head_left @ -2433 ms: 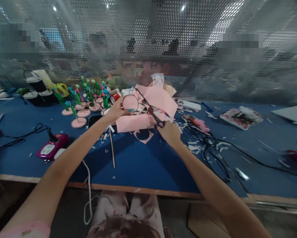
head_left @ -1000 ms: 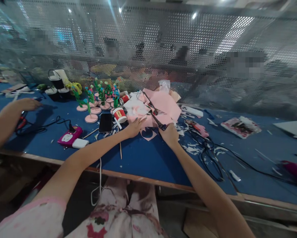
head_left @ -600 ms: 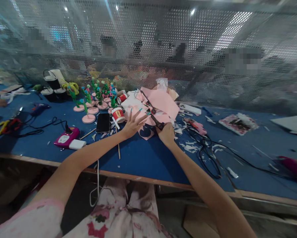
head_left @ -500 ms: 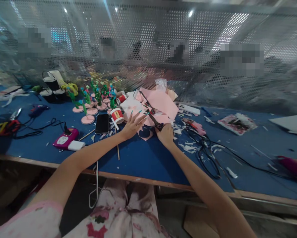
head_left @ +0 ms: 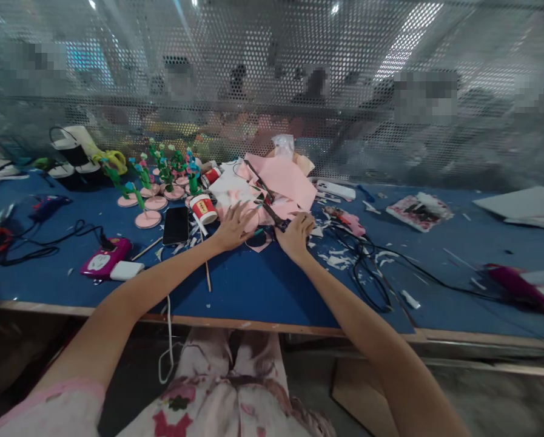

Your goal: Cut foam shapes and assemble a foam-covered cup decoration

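My right hand (head_left: 295, 235) is closed around the dark handles of a pair of scissors (head_left: 273, 213), whose blades point up and to the left over pink paper. My left hand (head_left: 231, 230) lies beside the blades with its fingers stretched out over a small pink paper piece (head_left: 251, 223). Whether the fingertips press on that piece is hard to see. Behind both hands is a heap of pink sheets (head_left: 287, 182) and white paper (head_left: 228, 185), with a long dark strip lying across it. A dark round shape on pink paper is partly hidden between my hands.
Left of my hands stand a red-and-white paper cup (head_left: 203, 209), a black phone (head_left: 176, 226), several green craft plants (head_left: 147, 218) on pink discs and a purple power strip (head_left: 108, 258). Paper scraps (head_left: 338, 260) and black cable (head_left: 360, 285) lie right. A perforated metal screen (head_left: 272, 91) rises behind.
The view has shifted, so the table's contents appear further left and slightly higher. My left fingers are less spread and lower over the pink paper. My right hand keeps its hold on the scissors.
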The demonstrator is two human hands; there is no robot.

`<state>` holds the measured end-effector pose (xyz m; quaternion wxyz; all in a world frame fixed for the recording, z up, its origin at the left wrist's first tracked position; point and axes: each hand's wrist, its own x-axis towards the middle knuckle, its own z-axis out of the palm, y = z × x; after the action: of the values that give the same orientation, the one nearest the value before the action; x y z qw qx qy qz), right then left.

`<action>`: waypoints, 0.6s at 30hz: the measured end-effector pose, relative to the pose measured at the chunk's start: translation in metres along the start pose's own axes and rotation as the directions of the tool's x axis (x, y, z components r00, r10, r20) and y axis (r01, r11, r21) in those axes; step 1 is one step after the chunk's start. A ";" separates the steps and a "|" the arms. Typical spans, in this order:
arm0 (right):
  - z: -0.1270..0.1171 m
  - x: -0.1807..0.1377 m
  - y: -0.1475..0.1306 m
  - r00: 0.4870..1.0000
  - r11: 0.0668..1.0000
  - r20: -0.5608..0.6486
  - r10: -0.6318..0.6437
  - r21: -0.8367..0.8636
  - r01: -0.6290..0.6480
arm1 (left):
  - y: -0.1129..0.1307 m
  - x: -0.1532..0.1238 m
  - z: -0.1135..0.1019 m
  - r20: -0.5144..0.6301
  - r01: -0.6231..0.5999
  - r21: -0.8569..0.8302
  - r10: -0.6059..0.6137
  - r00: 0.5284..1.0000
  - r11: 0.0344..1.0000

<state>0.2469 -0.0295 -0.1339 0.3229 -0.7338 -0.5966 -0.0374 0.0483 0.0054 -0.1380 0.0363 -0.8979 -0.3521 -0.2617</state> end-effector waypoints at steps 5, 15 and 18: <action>-0.009 0.000 -0.004 0.936 0.933 -0.021 -0.351 0.081 0.352 | -0.004 0.006 -0.007 -0.211 0.160 0.040 -0.149 0.966 0.986; -0.010 -0.016 -0.025 0.598 0.656 0.338 -0.727 0.082 0.751 | -0.056 0.097 -0.038 0.091 0.562 0.271 -0.602 0.793 0.782; -0.002 -0.016 -0.023 0.614 0.691 0.421 -0.668 0.044 0.722 | -0.080 0.116 -0.038 0.248 0.599 0.295 -0.665 0.704 0.744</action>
<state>0.2222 -0.0427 -0.1291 0.1039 -0.4548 -0.8834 -0.0458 0.0507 0.1266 -0.0577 -0.0303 -0.7444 -0.6639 -0.0650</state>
